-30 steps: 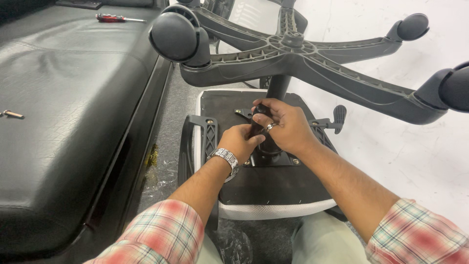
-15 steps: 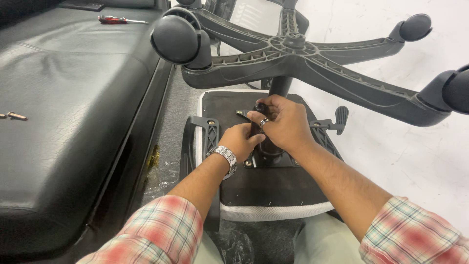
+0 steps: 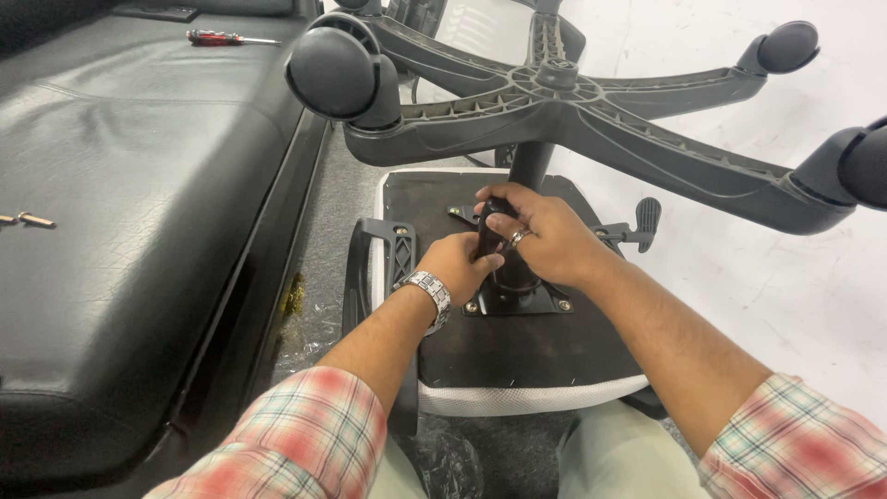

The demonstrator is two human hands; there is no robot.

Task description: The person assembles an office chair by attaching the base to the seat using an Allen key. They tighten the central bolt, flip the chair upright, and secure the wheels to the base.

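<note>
An office chair lies upside down in front of me, its seat underside [image 3: 517,360] facing up and its five-arm wheel base [image 3: 554,102] overhead. My right hand [image 3: 545,240], a ring on one finger, is wrapped around the black handle of a tool [image 3: 488,229] held upright against the metal mounting plate [image 3: 517,300] beside the gas column [image 3: 528,166]. My left hand [image 3: 457,268], with a metal watch on its wrist, is curled around the lower part of the same tool, just above a bolt at the plate's left corner. The tool's tip is hidden by my fingers.
A black leather sofa [image 3: 120,212] runs along the left, with a red-handled screwdriver [image 3: 217,38] at its far end and small brass screws [image 3: 32,220] near its left edge. A black armrest [image 3: 383,259] and an adjustment lever [image 3: 637,226] flank the seat. White floor lies to the right.
Both hands stay on the tool at the mounting plate. The right hand has turned slightly on the handle and sits a little higher.
</note>
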